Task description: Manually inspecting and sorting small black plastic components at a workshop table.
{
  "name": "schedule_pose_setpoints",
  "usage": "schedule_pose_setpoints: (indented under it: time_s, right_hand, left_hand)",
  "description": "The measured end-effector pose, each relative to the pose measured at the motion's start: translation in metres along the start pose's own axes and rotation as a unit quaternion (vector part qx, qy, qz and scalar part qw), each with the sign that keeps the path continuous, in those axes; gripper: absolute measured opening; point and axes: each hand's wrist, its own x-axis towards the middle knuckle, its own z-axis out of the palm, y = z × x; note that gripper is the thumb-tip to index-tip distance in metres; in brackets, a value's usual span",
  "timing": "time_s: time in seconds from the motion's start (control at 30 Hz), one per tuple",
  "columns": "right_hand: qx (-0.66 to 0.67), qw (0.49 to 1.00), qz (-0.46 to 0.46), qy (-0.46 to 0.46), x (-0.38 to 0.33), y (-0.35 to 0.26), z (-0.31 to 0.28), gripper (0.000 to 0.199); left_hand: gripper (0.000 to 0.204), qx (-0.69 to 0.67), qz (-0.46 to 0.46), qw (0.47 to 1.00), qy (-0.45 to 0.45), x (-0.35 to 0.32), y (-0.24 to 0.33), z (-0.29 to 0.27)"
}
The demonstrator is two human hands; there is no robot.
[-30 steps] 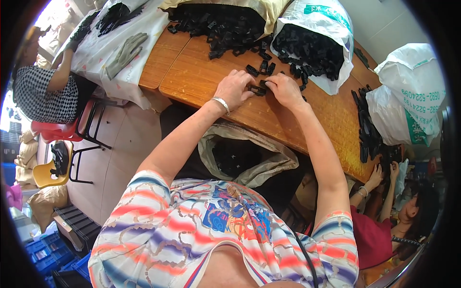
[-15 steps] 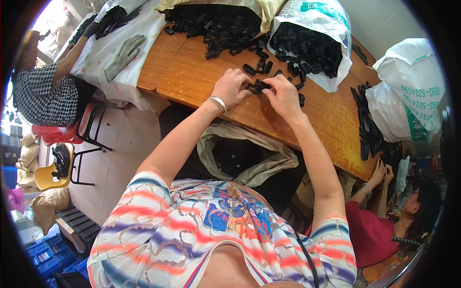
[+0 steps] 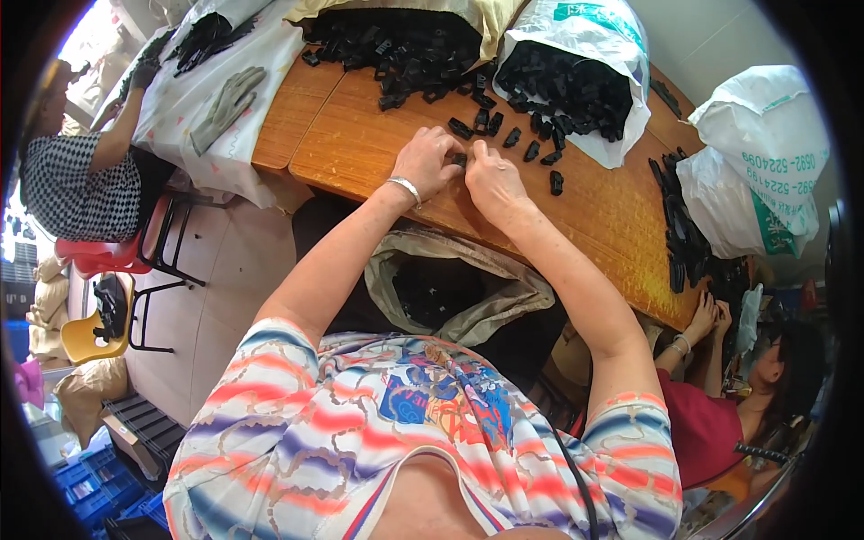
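My left hand (image 3: 427, 166) is over the wooden table near its front edge, its fingers closed on a small black plastic part (image 3: 459, 160). Close against it on the right is my right hand (image 3: 495, 183), with its fingers pressed together beside that part; whatever they pinch is hidden. Just beyond my fingers lie several loose black plastic parts (image 3: 512, 138), one of them (image 3: 556, 184) farther to the right. Below the table edge, in front of my body, an open beige sack (image 3: 396, 256) has dark pieces inside.
On the table (image 3: 612, 225), a tan sack (image 3: 498, 27) and a white bag (image 3: 641, 130) spill black parts. More white bags (image 3: 765, 162) and long black pieces (image 3: 677, 238) are at right. A co-worker in red (image 3: 706, 441) sits right; another in checks (image 3: 81, 184) sits left, near a grey glove (image 3: 225, 108).
My right hand has moved left and turned, its fingers now bunched close to my left hand. The part between my hands shows less. The view has shifted slightly.
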Motion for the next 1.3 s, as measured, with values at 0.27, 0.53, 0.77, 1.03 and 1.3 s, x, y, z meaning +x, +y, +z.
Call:
schedule_pose_setpoints:
  time_s: [0.27, 0.53, 0.77, 1.03, 1.3]
  right_hand:
    - [0.291, 0.955, 0.065, 0.002, -0.067, -0.01, -0.03, 0.019]
    - [0.286, 0.937, 0.194, 0.048, -0.085, 0.046, -0.022, 0.024]
    - [0.288, 0.927, 0.21, 0.114, -0.052, 0.046, -0.006, 0.027]
    - [0.256, 0.943, 0.183, 0.107, 0.002, 0.035, 0.019, 0.024]
    - [0.294, 0.931, 0.209, 0.061, -0.019, 0.047, 0.01, 0.025]
  left_hand:
    - [0.03, -0.164, 0.029, 0.972, -0.167, 0.01, -0.013, -0.015]
    - [0.031, 0.072, 0.06, 0.995, 0.019, 0.036, -0.01, 0.0]
    - [0.02, -0.013, 0.057, 0.996, 0.06, 0.037, -0.003, 0.03]
    - [0.022, -0.062, 0.067, 0.994, 0.066, 0.059, -0.006, 0.02]
    - [0.012, 0.147, 0.225, 0.963, 0.014, 0.084, -0.018, 0.015]
